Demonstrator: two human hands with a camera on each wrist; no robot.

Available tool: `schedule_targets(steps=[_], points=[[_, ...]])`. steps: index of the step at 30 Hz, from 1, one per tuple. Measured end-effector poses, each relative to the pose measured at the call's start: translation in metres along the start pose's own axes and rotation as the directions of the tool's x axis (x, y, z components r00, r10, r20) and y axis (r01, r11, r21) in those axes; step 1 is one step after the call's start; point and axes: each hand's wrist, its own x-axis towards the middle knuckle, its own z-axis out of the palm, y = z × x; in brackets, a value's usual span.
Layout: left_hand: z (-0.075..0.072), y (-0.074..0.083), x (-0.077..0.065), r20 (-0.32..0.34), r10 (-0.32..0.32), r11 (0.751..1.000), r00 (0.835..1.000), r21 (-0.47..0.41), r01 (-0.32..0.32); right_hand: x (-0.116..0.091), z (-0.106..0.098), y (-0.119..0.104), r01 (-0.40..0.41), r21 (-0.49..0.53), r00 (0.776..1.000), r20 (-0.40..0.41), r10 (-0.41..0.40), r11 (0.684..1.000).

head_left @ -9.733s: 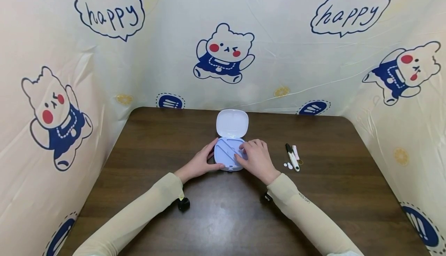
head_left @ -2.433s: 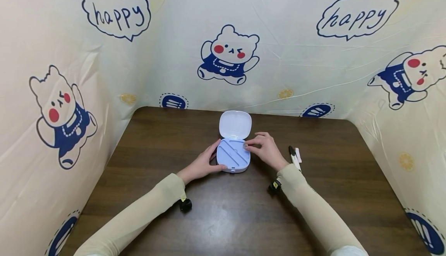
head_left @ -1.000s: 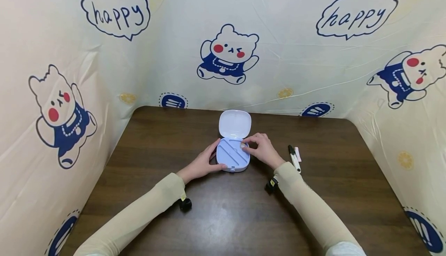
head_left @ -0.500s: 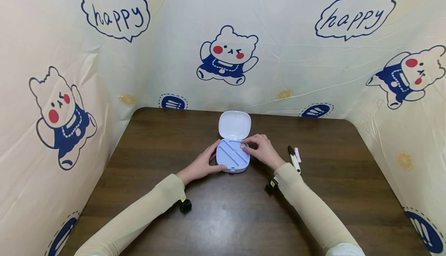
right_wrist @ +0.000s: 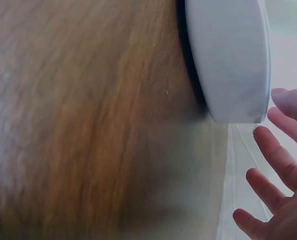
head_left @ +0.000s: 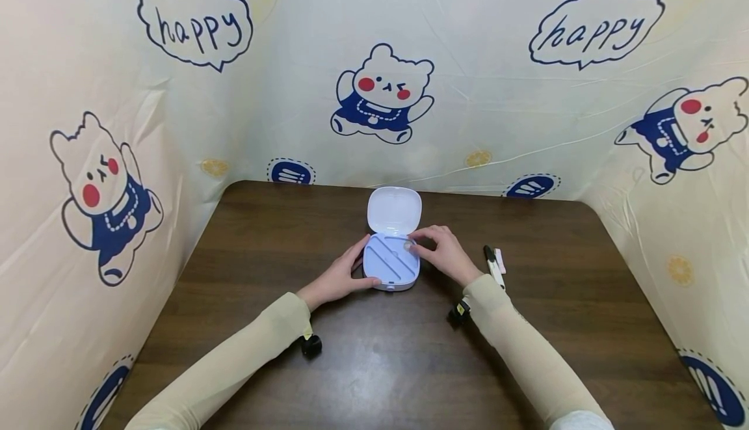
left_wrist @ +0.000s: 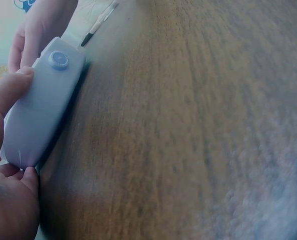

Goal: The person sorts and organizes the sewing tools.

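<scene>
A pale blue, rounded-square storage case point(head_left: 393, 262) stands on the table, lid point(head_left: 394, 210) raised at the back. Slanting ridges divide its tray. My left hand point(head_left: 338, 280) grips the case's left side, thumb at the front; in the left wrist view that thumb lies on the front wall beside a round button point(left_wrist: 58, 60). Over the tray's right rear corner is my right hand point(head_left: 446, 254), thumb and forefinger closing around a small pale round thing point(head_left: 407, 246), mostly hidden by the fingertips. Its other fingers point(right_wrist: 266, 190) spread loosely beside the case in the right wrist view.
Right of the case, partly behind the right sleeve point(head_left: 491, 293), a slim black-and-white pen-like tool point(head_left: 493, 264) and a small whitish stick point(head_left: 500, 261) lie on the brown table point(head_left: 363, 365). A printed cloth point(head_left: 281, 111) surrounds the table's back and sides.
Since 9.7 s ago the right hand has moved from over the tray's middle to its right rear corner. It pinched a small thing outside the rim, then brought it over the tray; little moved lately.
</scene>
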Motion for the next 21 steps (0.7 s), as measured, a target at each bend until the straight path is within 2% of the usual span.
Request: schedule_targets(steps=[9, 21], points=[[0.0, -0.001, 0.0, -0.002, 0.004, 1.0, 1.0, -0.009, -0.004, -0.012, -0.018, 0.01, -0.004, -0.006, 0.997, -0.083, 0.003, 1.0], [0.001, -0.003, 0.001, -0.002, 0.009, 1.0, 1.0, -0.016, -0.009, -0.04, -0.049, 0.026, -0.028, -0.051, 0.989, -0.149, 0.02, 0.998]])
